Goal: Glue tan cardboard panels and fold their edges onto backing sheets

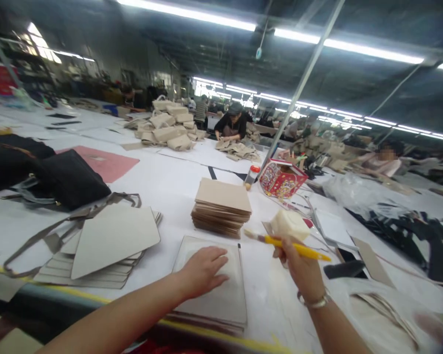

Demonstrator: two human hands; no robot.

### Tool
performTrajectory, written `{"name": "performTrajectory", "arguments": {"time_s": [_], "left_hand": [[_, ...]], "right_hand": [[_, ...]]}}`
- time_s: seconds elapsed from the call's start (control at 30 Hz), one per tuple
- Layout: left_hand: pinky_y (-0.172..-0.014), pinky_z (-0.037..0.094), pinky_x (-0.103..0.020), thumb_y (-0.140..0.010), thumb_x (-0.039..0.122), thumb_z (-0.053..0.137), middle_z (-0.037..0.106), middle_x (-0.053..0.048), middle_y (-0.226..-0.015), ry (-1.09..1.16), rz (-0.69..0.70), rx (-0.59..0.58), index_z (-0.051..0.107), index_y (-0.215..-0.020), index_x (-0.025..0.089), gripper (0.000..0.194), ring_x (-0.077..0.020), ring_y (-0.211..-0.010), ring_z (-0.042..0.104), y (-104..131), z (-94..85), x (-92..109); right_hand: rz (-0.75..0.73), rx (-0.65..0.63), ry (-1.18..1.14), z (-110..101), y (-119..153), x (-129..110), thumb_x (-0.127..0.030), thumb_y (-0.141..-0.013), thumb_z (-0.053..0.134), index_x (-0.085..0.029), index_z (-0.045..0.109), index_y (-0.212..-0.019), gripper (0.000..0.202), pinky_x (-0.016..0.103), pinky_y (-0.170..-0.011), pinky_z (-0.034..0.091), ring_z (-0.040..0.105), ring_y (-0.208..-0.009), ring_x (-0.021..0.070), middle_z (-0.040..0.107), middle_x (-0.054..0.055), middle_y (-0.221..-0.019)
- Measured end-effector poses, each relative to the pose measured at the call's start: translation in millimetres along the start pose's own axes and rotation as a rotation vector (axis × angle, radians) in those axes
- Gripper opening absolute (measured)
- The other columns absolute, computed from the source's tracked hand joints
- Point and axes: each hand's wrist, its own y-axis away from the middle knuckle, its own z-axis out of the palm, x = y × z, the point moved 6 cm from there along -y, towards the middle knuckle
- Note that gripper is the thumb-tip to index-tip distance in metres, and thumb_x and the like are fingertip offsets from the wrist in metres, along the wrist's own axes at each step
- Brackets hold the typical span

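My left hand lies with fingers apart on the top sheet of a stack of pale panels at the table's near edge. In my right hand is a brush with a yellow handle, its bristles pointing left above the table. Just behind that hand stands a cream-coloured block or tub; its contents are not plain to see. Beyond the panels sits a taller stack of tan sheets. To the left, several pale boards are fanned out in a loose pile.
Black bags and a pink sheet lie at the left. A red printed box and a red-lidded jar stand beside a slanting metal pole. Farther back, a person leans over tan pieces. Clear plastic lies right.
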Motion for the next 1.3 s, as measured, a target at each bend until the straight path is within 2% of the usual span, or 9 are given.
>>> {"name": "performTrajectory", "arguments": {"time_s": [0.1,0.23,0.37,0.53,0.7,0.83,0.97,1.17,1.3], "left_hand": [[-0.105,0.032,-0.039,-0.085,0.035,0.047,0.054,-0.01,-0.125,-0.16,0.061,0.139,0.052,-0.118,0.018,0.037,-0.0215,-0.12,0.044,-67,-27.2,-18],[-0.106,0.021,-0.054,-0.08,0.048,0.052,0.036,-0.014,-0.141,-0.297,-0.127,0.029,0.039,-0.131,0.017,0.062,-0.0314,-0.131,0.026,-130,-22.5,-58],[-0.1,0.023,-0.06,-0.075,0.06,0.051,0.04,-0.015,-0.138,-0.277,-0.281,-0.097,0.04,-0.131,0.019,0.07,-0.0379,-0.126,0.032,-143,-5.9,-85],[-0.101,0.021,-0.058,-0.077,0.059,0.047,0.038,-0.014,-0.139,-0.269,-0.261,-0.08,0.036,-0.133,0.02,0.068,-0.0364,-0.127,0.029,-140,-2.6,-89],[-0.103,0.021,-0.057,-0.078,0.058,0.047,0.035,-0.011,-0.142,-0.243,-0.262,-0.105,0.034,-0.135,0.023,0.067,-0.0354,-0.129,0.027,-141,-1.6,-89],[-0.102,0.021,-0.057,-0.078,0.058,0.048,0.036,-0.01,-0.142,-0.241,-0.27,-0.098,0.036,-0.133,0.025,0.065,-0.0352,-0.129,0.029,-141,-0.4,-89],[-0.101,0.024,-0.056,-0.079,0.057,0.048,0.039,-0.01,-0.139,-0.268,-0.27,-0.085,0.04,-0.129,0.026,0.06,-0.0344,-0.126,0.033,-142,-1.5,-86],[-0.092,0.034,-0.048,-0.083,0.045,0.049,0.051,-0.007,-0.126,-0.293,-0.242,-0.087,0.048,-0.118,0.027,0.04,-0.0283,-0.114,0.044,-148,-13.3,-82],[-0.085,0.038,-0.049,-0.084,0.038,0.048,0.055,-0.012,-0.115,-0.319,-0.307,-0.136,0.054,-0.11,0.019,0.033,-0.0306,-0.107,0.048,-152,-24.3,-82]], "right_hand": [[0.11,-0.029,-0.326,36,-92,-7,-0.046,-0.082,0.053,-0.019,0.067,-0.085,0.031,0.019,-0.043,0.042,0.046,-0.044,0.0073,0.053,-0.003,-0.052],[0.329,-0.206,-0.542,116,-174,0,-0.04,-0.073,0.064,-0.016,0.062,-0.078,0.024,0.015,-0.04,0.041,0.035,-0.035,0.0021,0.047,-0.008,-0.047],[0.431,-0.456,-0.417,180,-207,20,-0.031,-0.069,0.069,-0.014,0.062,-0.07,0.018,0.016,-0.036,0.04,0.038,-0.032,0.0037,0.051,-0.005,-0.044],[0.469,-0.315,-0.346,206,-248,54,-0.028,-0.071,0.068,-0.015,0.056,-0.062,0.019,0.018,-0.037,0.043,0.041,-0.032,0.0051,0.054,-0.004,-0.044],[0.503,-0.086,-0.259,181,-269,81,-0.028,-0.081,0.059,-0.013,0.053,-0.067,0.022,0.018,-0.042,0.045,0.042,-0.036,0.0034,0.053,-0.006,-0.049],[0.505,0.021,-0.125,111,-265,101,-0.031,-0.087,0.053,-0.011,0.055,-0.074,0.024,0.015,-0.041,0.041,0.044,-0.04,0.0021,0.051,-0.007,-0.055],[0.373,0.07,0.001,49,-256,94,-0.027,-0.082,0.059,-0.013,0.057,-0.07,0.019,0.018,-0.041,0.041,0.043,-0.039,0.0043,0.051,-0.006,-0.05],[0.059,-0.085,0.092,46,-206,57,-0.021,-0.059,0.076,-0.021,0.065,-0.062,0.011,0.025,-0.069,0.05,0.06,-0.068,0.0137,0.067,0.0,-0.068],[-0.285,-0.265,0.276,46,-140,26,-0.03,-0.068,0.069,-0.025,0.071,-0.077,0.011,0.035,-0.079,0.05,0.064,-0.08,0.0205,0.071,0.003,-0.084]]}}
